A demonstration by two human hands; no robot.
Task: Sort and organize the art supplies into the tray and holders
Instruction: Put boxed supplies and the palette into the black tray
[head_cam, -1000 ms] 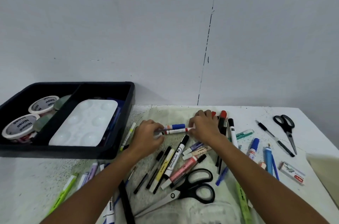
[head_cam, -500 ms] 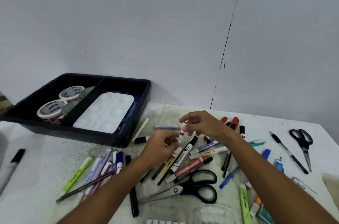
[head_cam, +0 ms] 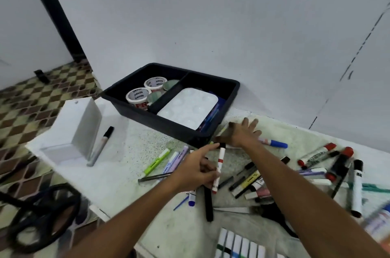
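My left hand holds a white marker with a red band and black cap, upright, above the scattered pens. My right hand reaches forward with fingers spread flat over the cloth, just in front of the black tray. A blue-capped marker lies just right of that hand. The tray holds tape rolls in its left compartment and a white paint palette in its right one. A white box holder stands at the table's left end.
Several markers and highlighters lie scattered over the cloth to the right and between my arms. A black-capped marker lies beside the white holder. Black scissors sit at the lower left. The table edge drops to a checkered floor on the left.
My view has swung left, revealing the white holder and floor. The left hand now holds the red-banded marker alone. The right hand has let go and stretched flat toward the tray.
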